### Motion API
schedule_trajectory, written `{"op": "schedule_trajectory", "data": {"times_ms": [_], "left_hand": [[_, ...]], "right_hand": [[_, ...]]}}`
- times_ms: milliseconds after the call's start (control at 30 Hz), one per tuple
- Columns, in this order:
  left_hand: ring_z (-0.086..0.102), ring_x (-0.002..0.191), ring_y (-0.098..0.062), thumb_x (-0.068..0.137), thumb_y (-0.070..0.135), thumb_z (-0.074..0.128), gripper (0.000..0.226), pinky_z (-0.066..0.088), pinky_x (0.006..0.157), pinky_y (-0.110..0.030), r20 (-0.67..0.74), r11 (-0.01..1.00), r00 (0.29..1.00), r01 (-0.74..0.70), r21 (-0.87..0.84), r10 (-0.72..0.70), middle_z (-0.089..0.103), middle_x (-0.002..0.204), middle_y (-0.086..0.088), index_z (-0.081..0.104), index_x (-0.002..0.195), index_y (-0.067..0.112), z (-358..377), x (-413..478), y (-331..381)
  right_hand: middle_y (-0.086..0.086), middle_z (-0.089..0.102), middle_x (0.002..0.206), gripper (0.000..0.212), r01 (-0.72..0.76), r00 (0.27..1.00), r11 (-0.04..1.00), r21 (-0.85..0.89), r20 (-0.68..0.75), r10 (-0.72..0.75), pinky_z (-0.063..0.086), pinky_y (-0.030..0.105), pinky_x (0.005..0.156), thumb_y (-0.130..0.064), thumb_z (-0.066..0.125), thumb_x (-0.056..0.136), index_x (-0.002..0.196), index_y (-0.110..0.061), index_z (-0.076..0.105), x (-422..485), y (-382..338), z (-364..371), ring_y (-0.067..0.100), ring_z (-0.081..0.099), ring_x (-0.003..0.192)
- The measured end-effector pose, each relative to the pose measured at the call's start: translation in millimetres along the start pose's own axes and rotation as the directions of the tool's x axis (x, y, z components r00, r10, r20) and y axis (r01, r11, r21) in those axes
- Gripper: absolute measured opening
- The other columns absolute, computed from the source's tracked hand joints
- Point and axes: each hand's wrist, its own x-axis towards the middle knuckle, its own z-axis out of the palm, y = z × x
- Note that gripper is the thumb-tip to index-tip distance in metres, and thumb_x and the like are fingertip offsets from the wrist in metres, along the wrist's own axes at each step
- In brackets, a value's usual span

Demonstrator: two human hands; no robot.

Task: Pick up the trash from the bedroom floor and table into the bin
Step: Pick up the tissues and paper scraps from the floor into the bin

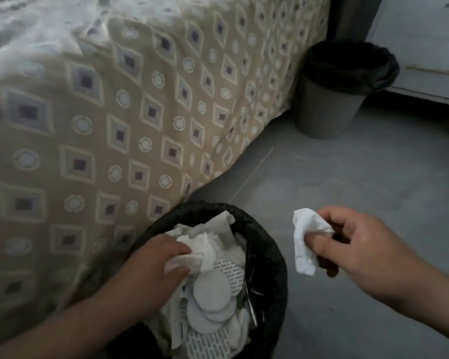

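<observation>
A bin [270, 257] lined with a black bag stands at the bottom centre, beside the bed. It holds crumpled tissues, round cotton pads [210, 288] and patterned white sheets. My left hand [151, 270] is over the bin's mouth and grips a crumpled white tissue [200, 252] that lies on top of the heap. My right hand [358, 244] hovers over the floor to the right of the bin and pinches another crumpled white tissue [303, 244], which hangs down from thumb and fingers.
The bed with a beige diamond-patterned cover [140, 112] fills the left side. A second grey bin [340, 89] with a black liner stands on the grey tiled floor [360, 177] at the bed's far corner, next to a white drawer unit [425, 47].
</observation>
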Motion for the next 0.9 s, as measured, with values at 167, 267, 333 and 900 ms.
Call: {"op": "schedule_trajectory", "data": {"times_ms": [167,267,333,900], "left_hand": [[0.02,0.125,0.013,0.063,0.079,0.038,0.058,0.023,0.102,-0.018,-0.042,0.994,0.995,-0.089,0.071,0.092,0.019,0.133,0.041,0.042,0.117,0.058,-13.3,-4.0,6.1],[0.022,0.126,0.012,0.066,0.09,0.032,0.054,0.03,0.099,-0.027,-0.056,0.977,0.986,-0.144,0.154,0.155,0.017,0.135,0.045,0.034,0.116,0.069,-24.0,-9.0,11.5],[0.03,0.125,0.005,0.074,0.083,0.033,0.052,0.034,0.095,-0.031,-0.071,0.962,0.976,-0.19,0.196,0.207,0.026,0.138,0.038,0.035,0.123,0.065,-28.0,-12.9,17.3],[0.044,0.122,-0.016,0.078,0.065,0.029,0.07,0.033,0.104,-0.026,0.416,0.876,0.784,-0.477,-0.074,0.461,0.049,0.132,0.004,0.046,0.132,0.024,189.5,1.0,193.1]], "right_hand": [[-0.003,0.059,0.058,0.012,0.038,0.994,0.992,-0.117,0.108,-0.025,0.043,0.024,0.05,-0.022,0.062,0.088,0.077,-0.016,0.066,10.2,-8.5,27.7,0.005,0.051,0.052],[0.003,0.063,0.067,0.022,0.133,0.984,0.96,-0.245,0.153,-0.097,0.048,0.036,0.061,-0.032,0.059,0.087,0.078,-0.013,0.063,23.7,-11.5,48.1,0.01,0.055,0.061],[0.005,0.066,0.087,0.027,0.186,0.96,0.905,-0.382,0.266,-0.085,0.048,0.037,0.068,-0.04,0.051,0.09,0.088,-0.015,0.061,28.4,-11.0,60.0,0.017,0.06,0.079],[0.0,0.063,0.092,0.023,-0.178,0.984,0.882,-0.436,-0.08,0.16,0.046,0.02,0.065,-0.016,0.052,0.091,0.106,-0.008,0.068,-5.1,129.9,-96.4,0.016,0.059,0.082]]}}
